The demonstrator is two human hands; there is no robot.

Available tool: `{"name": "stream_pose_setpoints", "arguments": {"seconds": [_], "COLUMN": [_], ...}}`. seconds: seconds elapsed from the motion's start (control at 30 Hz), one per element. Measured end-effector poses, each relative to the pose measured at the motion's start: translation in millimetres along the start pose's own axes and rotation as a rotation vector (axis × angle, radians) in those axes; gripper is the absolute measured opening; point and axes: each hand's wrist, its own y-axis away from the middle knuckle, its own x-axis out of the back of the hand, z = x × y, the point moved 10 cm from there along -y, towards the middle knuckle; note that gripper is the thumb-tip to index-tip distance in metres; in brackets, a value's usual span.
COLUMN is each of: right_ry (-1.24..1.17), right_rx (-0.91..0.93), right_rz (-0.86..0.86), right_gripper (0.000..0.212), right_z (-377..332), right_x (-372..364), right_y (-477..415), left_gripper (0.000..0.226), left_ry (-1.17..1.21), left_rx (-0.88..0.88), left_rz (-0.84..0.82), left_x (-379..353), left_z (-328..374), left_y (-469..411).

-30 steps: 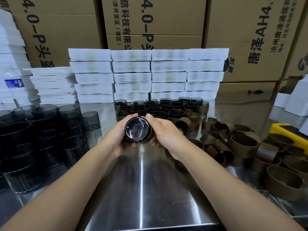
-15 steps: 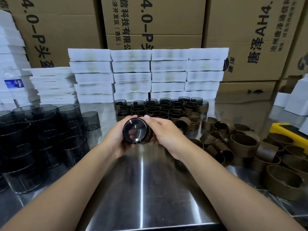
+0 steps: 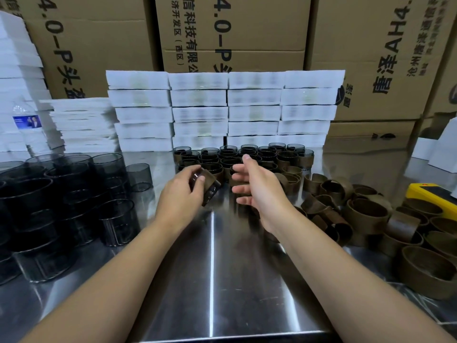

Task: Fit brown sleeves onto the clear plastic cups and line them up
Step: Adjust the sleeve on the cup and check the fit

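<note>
Your left hand grips a sleeved cup, tilted; your right hand is spread open, empty. Fitting looks done — next, stand it upright against the finished rows.

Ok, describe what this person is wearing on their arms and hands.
Nothing shows on them. The left forearm and right forearm are bare down to the picture's lower edge, with no sleeves in view. The left hand and right hand have no gloves, and no watch, bracelet or ring is visible.

text | middle carton: 4.0-P, 科技有限; right carton: 唐泽AH4; left carton: 0-P
</note>
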Motion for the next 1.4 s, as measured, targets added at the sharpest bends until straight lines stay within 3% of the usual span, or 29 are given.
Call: {"name": "stream_pose_setpoints", "arguments": {"seconds": [0.17, 0.33, 0.4, 0.53, 0.6, 0.73, 0.83, 0.93, 1.0, 1.07, 1.23, 1.4], "right_ry": [-0.026, -0.025, -0.017, -0.006, -0.01, -0.01, -0.006, -0.01, -0.006, 0.004, 0.028, 0.021], "right_rx": [0.007, -0.002, -0.008, -0.006, -0.008, -0.013, -0.014, -0.02, -0.019, -0.016, -0.008, -0.02], "right_rz": [0.021, 0.017, 0.013, 0.012, 0.01, 0.0, -0.004, -0.005, -0.008, -0.015, -0.031, -0.031], "right_gripper": [0.034, 0.036, 0.035, 0.035, 0.035, 0.035, 0.035, 0.035, 0.035, 0.035, 0.035, 0.035], "right_z": [0.1, 1.5, 2.7, 2.4, 2.0, 1.6, 1.2, 0.7, 0.2, 0.2, 0.9, 1.3], "right_x": [2.0, 0.5, -0.7, -1.5, -1.4, -2.2, -2.5, -3.0, -3.8, -4.4, -5.4, -6.3], "right_y": [-1.3, -1.1, -0.9, -0.4, -0.5, -0.4, 0.7, 1.6, 2.1, 2.6, 3.7, 4.1], "left_gripper": [0.031, 0.028, 0.021, 0.022, 0.009, 0.048, 0.052, 0.047, 0.046, 0.046, 0.043, 0.046], "left_ry": [-0.08, 0.065, -0.024, -0.123, -0.076, -0.096, -0.172, -0.54, -0.827, -0.938, -1.058, -1.011], "left_rx": [-0.142, -0.111, -0.071, 0.037, 0.005, -0.098, -0.15, -0.162, -0.07, 0.086, 0.234, 0.331], "left_rz": [-0.139, -0.027, -0.018, -0.223, -0.335, -0.489, -0.489, -0.363, -0.287, -0.239, -0.258, -0.319], "left_x": [-22.0, -5.6, -1.3, -22.9, -36.9, -52.1, -50.1, -32.4, -12.3, 9.2, 30.2, 33.2], "left_z": [5.8, 4.2, 0.9, -8.3, -3.5, 9.2, 14.8, 11.8, 2.5, -10.5, -26.4, -40.5], "left_y": [1.3, -0.7, -1.4, 2.8, 8.9, 17.7, 18.9, 10.1, 1.0, -5.3, -9.3, -8.5]}}
